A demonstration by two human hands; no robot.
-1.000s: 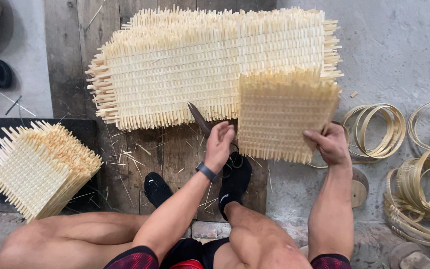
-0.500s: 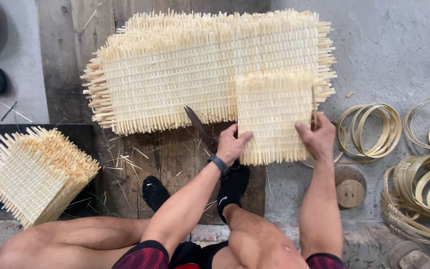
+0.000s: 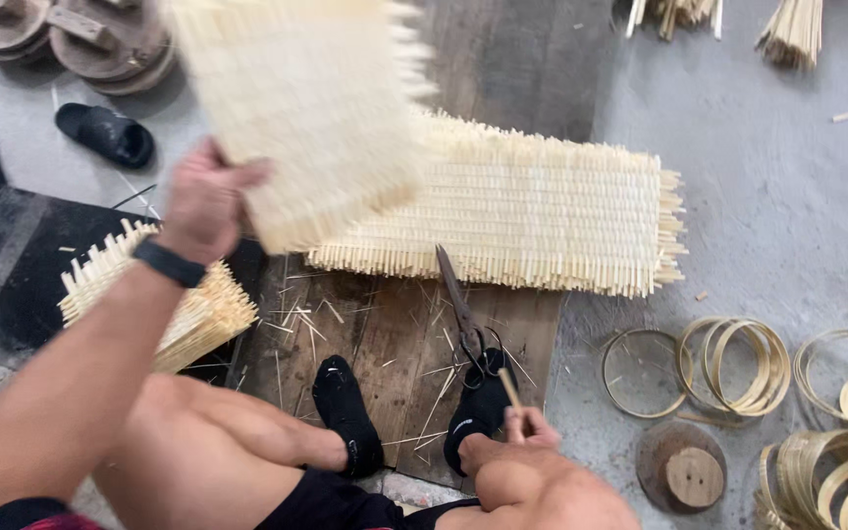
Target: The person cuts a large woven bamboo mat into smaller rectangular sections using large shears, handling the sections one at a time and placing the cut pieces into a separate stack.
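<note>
Woven mat (image 3: 306, 108) now lifted leftward, gripped in left hand (image 3: 206, 201); right hand (image 3: 532, 427) pinching stick (image 3: 509, 388)

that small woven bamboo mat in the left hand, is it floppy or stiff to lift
Probably fairly stiff: the small pale woven bamboo mat stays flat though the left hand grips only one edge. Likely light, being lifted one-handed. Its loose strip ends look apt to snag or snap.

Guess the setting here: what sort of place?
Likely a bamboo-weaving workshop floor: the left hand lifts a woven mat, a bigger mat lies on planks, with scissors and hoops nearby.
</note>
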